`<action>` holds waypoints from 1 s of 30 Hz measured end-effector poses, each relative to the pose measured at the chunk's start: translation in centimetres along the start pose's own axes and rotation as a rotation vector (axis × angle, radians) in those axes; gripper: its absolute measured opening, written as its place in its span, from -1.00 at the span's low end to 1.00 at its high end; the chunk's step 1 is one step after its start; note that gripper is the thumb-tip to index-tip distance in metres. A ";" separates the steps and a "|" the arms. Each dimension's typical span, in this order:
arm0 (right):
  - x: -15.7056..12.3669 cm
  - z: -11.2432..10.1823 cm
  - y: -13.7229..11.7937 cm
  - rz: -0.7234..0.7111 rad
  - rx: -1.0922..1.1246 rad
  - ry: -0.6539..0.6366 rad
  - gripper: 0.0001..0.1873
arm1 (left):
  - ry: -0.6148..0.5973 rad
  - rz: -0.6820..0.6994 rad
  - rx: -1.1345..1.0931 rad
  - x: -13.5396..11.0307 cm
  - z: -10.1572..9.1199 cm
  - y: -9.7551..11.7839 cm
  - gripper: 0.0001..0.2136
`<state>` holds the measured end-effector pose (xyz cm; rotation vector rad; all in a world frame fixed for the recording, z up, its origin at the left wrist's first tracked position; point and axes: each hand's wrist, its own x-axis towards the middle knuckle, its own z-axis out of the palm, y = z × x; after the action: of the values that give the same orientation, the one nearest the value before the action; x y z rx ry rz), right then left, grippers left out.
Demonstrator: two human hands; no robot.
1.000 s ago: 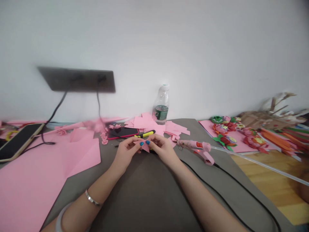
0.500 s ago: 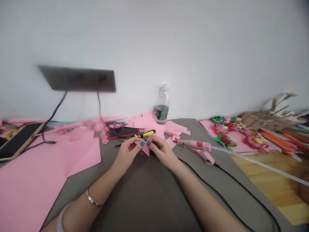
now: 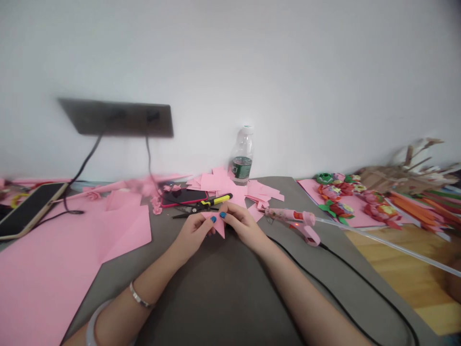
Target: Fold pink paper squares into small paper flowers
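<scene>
Your left hand [image 3: 190,236] pinches the pink paper [image 3: 218,229] between thumb and fingers in the head view, and your right hand [image 3: 244,225] nips its upper right edge. Over the last second the left hand has eased lower, baring more of the paper and uncovering the scissors [image 3: 216,200] beyond; its shape is probably easier for you to work now. The paper hangs point-down between your hands, above the table [image 3: 216,293]. Both forearms angle inward, thumbs facing you and nearly meeting.
</scene>
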<state>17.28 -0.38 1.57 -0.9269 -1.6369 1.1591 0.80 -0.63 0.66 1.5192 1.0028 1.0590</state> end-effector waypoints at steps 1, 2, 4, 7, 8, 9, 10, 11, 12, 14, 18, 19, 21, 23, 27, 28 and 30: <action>0.0 0.0 0.0 0.000 0.000 -0.006 -0.71 | -0.004 -0.002 -0.002 0.0 0.0 0.0 -0.68; 0.0 0.0 0.0 0.001 0.004 -0.006 -0.70 | -0.004 0.000 -0.001 0.0 0.0 -0.1 -0.68; 0.1 0.0 0.2 0.005 0.024 0.021 -0.67 | 0.000 0.001 -0.004 0.1 -0.1 -0.1 -0.68; 0.2 -0.1 0.7 0.012 0.041 0.064 -0.62 | -0.044 -0.019 -0.039 0.2 -0.1 0.2 -0.65; 0.2 -0.2 0.8 0.014 0.040 0.061 -0.60 | -0.068 -0.024 -0.051 0.2 -0.1 0.2 -0.62; 0.2 -0.2 0.9 0.017 0.035 0.044 -0.59 | -0.087 -0.023 -0.059 0.2 -0.2 0.3 -0.59; 0.2 -0.3 0.9 0.021 0.032 0.016 -0.58 | -0.100 -0.018 -0.061 0.3 -0.2 0.3 -0.57; 0.1 -0.3 1.0 0.023 0.028 -0.010 -0.58 | -0.104 -0.010 -0.057 0.3 -0.2 0.2 -0.57; 0.1 -0.3 1.0 0.022 0.023 -0.026 -0.59 | -0.100 -0.001 -0.047 0.3 -0.3 0.2 -0.57; 0.1 -0.3 1.0 0.003 0.006 -0.012 -0.64 | -0.072 0.004 -0.022 0.4 -0.3 -0.1 -0.59; 0.1 -0.5 0.7 -0.098 -0.069 0.077 -0.80 | 0.012 -0.059 -0.059 0.6 -0.4 -0.7 -0.58; 0.1 -0.6 0.5 -0.140 -0.108 0.080 -0.83 | 0.031 -0.082 -0.097 0.6 -0.3 -0.9 -0.58; 0.1 -0.7 0.3 -0.230 -0.185 0.067 -0.85 | 0.060 -0.120 -0.175 0.7 -0.3 -1.0 -0.60; 0.0 -0.8 0.1 -0.286 -0.222 0.045 -0.85 | 0.076 -0.138 -0.228 0.7 -0.3 -1.0 -0.62; 0.0 -0.8 -0.1 -0.296 -0.245 0.024 -0.85 | 0.075 -0.136 -0.282 0.6 -0.2 -1.1 -0.64; 0.0 -0.8 -0.1 -0.299 -0.250 0.029 -0.83 | 0.073 -0.133 -0.287 0.7 -0.2 -1.2 -0.65; 0.0 -0.9 -0.1 -0.304 -0.255 0.046 -0.78 | 0.073 -0.130 -0.289 0.7 -0.3 -1.4 -0.65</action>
<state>18.14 -0.17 1.79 -0.8174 -1.8408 0.7297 0.65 0.36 -0.57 1.1738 0.9397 1.1204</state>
